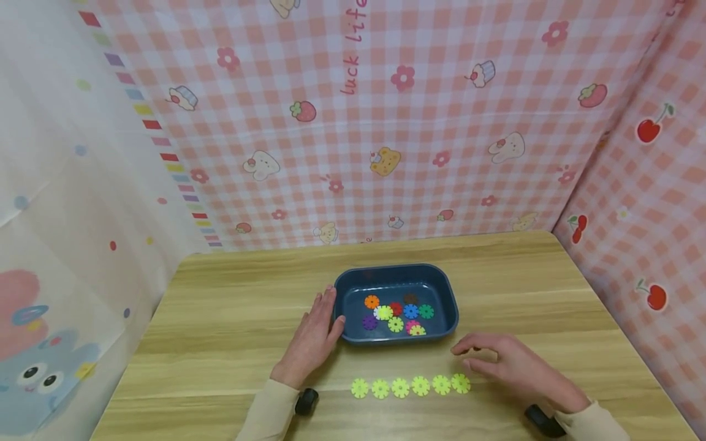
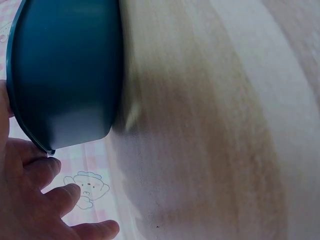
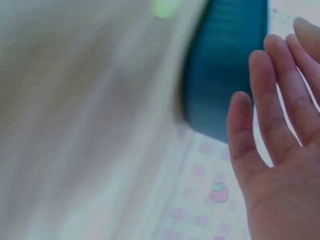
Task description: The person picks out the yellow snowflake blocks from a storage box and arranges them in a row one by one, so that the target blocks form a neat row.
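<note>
Pink-checked cloth (image 1: 353,135) backs the wood-grain table (image 1: 231,318), where from my remote screen I see a row of six yellow-green discs (image 1: 400,388) on the near side of the blue tray (image 1: 394,277), its long axis running left to right, roughly along the tray's long side. Just off the tray's near right corner, the right hand (image 1: 508,362) is the nearer one, fingers loosely bent with nothing visible in them, and the row leads leftward from it. Mixed-colour discs (image 1: 395,324) lie inside the tray, whose left end my left hand (image 1: 312,335) touches with ungripping fingers.
</note>
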Motion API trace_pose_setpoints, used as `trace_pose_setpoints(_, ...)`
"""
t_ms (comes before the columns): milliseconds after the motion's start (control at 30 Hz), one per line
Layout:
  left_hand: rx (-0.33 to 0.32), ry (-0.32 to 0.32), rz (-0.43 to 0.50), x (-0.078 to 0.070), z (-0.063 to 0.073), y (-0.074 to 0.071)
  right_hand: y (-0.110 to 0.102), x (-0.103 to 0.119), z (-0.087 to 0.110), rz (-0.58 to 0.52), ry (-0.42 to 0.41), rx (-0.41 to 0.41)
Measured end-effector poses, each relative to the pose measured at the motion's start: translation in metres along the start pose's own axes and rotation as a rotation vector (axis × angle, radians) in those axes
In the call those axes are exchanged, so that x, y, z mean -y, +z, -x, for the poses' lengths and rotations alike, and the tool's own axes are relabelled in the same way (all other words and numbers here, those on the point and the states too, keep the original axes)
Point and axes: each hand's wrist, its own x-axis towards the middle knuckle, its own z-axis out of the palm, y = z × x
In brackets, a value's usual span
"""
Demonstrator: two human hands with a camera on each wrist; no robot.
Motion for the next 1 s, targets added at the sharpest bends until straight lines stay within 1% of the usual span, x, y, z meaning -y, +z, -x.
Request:
trace_pose_setpoints(67, 0.0, 0.002, -0.002, 0.0, 0.0, 0.0, -0.002, 0.004, -0.005, 0.013, -0.028, -0.057)
trace_pose_setpoints(133, -0.002, 0.005, 0.0, 0.0, 0.0, 0.0, -0.004, 0.007, -0.012, 0.019, -0.056, -0.088)
trace_pose_setpoints(267, 0.001, 0.003, 0.004, -0.001, 0.001, 0.001, -0.006, 0.013, -0.025, 0.007, -0.071, -0.106)
trace_pose_setpoints(467, 0.009, -0.005, 0.002, 0.0, 0.001, 0.0, -0.004, 0.023, -0.045, -0.017, -0.053, -0.094)
trace_pose_setpoints(667, 0.015, -0.011, 0.008, 0.0, 0.002, -0.001, 0.001, 0.029, -0.067, -0.061, -0.026, -0.063)
trace_pose_setpoints(867, 0.02, -0.015, 0.005, 0.0, 0.001, -0.001, 0.007, 0.031, -0.088, -0.092, 0.009, -0.028)
trace_pose_setpoints(1000, 0.022, -0.015, 0.003, 0.0, 0.001, -0.001, 0.013, 0.029, -0.103, -0.11, 0.014, 0.007)
